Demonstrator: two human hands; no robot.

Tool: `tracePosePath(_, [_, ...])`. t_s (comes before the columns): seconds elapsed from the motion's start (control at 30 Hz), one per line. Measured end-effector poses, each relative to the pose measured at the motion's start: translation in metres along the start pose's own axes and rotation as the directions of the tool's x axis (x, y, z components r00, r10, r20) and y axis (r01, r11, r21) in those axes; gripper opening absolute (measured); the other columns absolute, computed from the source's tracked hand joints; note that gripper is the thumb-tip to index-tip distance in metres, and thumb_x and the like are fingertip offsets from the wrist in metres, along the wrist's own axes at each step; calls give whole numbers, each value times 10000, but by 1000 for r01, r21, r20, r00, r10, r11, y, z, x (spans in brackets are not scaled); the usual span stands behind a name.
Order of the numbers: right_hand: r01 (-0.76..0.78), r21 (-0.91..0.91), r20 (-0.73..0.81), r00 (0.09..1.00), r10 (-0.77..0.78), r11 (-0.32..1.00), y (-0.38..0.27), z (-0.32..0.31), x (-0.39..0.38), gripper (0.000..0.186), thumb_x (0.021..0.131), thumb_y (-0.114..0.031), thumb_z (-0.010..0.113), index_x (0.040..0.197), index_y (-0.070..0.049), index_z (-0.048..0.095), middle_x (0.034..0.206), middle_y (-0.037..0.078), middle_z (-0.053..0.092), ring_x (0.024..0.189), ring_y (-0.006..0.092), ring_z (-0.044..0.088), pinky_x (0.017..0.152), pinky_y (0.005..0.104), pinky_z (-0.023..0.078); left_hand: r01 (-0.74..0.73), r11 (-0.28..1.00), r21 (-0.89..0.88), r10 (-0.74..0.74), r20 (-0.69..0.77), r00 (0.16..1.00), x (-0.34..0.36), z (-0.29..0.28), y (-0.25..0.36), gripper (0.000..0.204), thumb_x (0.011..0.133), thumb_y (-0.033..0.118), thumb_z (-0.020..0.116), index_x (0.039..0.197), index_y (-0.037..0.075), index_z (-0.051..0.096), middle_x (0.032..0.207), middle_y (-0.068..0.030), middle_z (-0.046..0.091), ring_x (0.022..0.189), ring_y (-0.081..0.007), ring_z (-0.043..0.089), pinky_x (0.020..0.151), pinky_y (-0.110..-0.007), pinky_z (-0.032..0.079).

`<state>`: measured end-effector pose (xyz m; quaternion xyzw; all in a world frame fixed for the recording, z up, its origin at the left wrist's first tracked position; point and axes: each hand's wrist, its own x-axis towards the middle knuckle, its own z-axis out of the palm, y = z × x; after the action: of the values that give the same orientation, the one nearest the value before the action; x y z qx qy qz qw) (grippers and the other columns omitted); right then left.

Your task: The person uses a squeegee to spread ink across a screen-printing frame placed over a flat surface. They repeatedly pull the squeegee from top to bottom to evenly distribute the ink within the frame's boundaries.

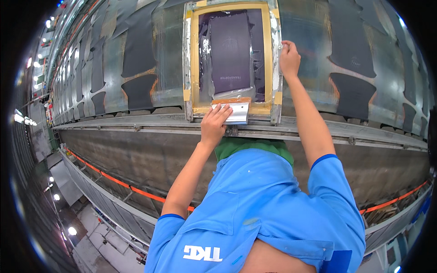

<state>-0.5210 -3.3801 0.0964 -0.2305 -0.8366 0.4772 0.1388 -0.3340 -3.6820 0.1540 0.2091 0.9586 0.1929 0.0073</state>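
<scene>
My left hand [215,123] is closed on a squeegee [239,113] with a pale metal handle and an orange-brown blade. The squeegee rests at the near end of a screen printing frame [276,73], across its mesh. Yellow tape lines the frame's inner border. Dark purple ink [230,50] covers the middle of the mesh, with glossy wet streaks along its left side and near end. My right hand [290,58] has its fingers curled at the frame's right edge, pinching it near the middle of that side.
Dark cut fabric pieces [139,54] lie on the long metal printing table to the left, and more dark pieces [353,91] lie to the right. A metal rail [318,129] runs along the table's near edge. Behind me passes an orange strip [132,187].
</scene>
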Motion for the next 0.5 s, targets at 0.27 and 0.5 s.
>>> tracePosePath(0.27, [-31,-50,-14,999,31,998,0,2,0,212,991,-221,514,1078,-141,690,775,204,697,813,429,680,745,523,506,-47,991,128,56,-65,996,65,27,-41,584,734,-38,686,1263,209,684,1337,3,666,1258,-247,613,1067,-459,454])
tracePosePath(0.5, [-75,-58,-5,997,75,995,-4,-4,-4,204,996,-210,512,1076,-121,677,699,194,660,722,414,668,664,501,484,-4,993,-121,-7,-89,996,281,-15,-100,317,770,103,704,1051,230,775,996,-66,749,872,-314,708,793,-444,545])
